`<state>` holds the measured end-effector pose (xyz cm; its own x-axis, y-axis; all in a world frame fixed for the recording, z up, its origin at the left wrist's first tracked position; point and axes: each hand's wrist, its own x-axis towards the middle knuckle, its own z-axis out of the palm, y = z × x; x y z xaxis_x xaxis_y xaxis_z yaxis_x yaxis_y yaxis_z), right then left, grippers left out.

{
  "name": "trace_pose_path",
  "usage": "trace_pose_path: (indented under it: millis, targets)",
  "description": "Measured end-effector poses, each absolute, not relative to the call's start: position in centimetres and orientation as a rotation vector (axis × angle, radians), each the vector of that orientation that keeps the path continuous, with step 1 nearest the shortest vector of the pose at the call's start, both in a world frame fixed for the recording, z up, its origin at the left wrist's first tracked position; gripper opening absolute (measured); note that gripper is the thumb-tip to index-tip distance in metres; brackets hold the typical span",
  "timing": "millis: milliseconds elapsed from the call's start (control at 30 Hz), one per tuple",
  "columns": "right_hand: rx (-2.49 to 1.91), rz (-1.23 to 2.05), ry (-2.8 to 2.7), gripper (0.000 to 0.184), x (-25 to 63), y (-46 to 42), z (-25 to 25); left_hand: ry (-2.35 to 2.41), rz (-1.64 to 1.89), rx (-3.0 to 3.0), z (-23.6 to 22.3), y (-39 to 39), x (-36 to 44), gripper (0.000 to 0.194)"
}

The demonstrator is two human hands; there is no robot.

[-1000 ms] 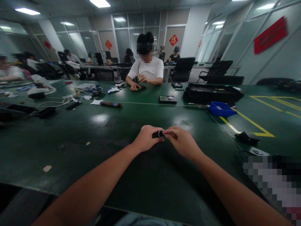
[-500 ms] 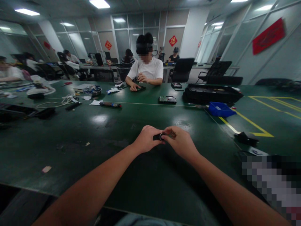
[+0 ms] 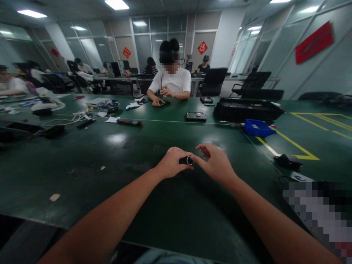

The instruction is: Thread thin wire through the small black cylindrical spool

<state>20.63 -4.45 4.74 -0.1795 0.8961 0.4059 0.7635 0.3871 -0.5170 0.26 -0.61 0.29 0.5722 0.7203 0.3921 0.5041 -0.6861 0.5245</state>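
Observation:
My left hand (image 3: 173, 162) is closed round a short black tube (image 3: 182, 160) with a silver ring at its open end, which faces right. The tube is held just above the green table (image 3: 132, 190). My right hand (image 3: 213, 161) is at the tube's mouth, its thumb tip touching or nearly touching the ring. Its index finger is lifted away from the thumb. The other fingers curl round some small brownish, metallic-looking pieces (image 3: 205, 152), too small to make out.
Ahead lies a bare hard drive (image 3: 195, 116), with a black tray (image 3: 247, 110) and a blue bin (image 3: 258, 127) to its right. An electric screwdriver-like tool (image 3: 129, 122) rests on the left. A co-worker in a white shirt (image 3: 176, 80) sits opposite, hands on a small dark device.
My right thumb and index finger first pinched at the tube's mouth, then pressed against it; now the index finger has lifted away. My left hand keeps holding the tube almost still.

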Motion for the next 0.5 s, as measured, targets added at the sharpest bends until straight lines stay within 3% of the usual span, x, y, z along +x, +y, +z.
trace_pose_path:
  millis: [500]
  targets:
    - [-1.161,0.546,-1.555,0.030,21.15,-5.24,5.00,1.259,1.045,2.181,0.21,-0.02,-0.31,0.039]
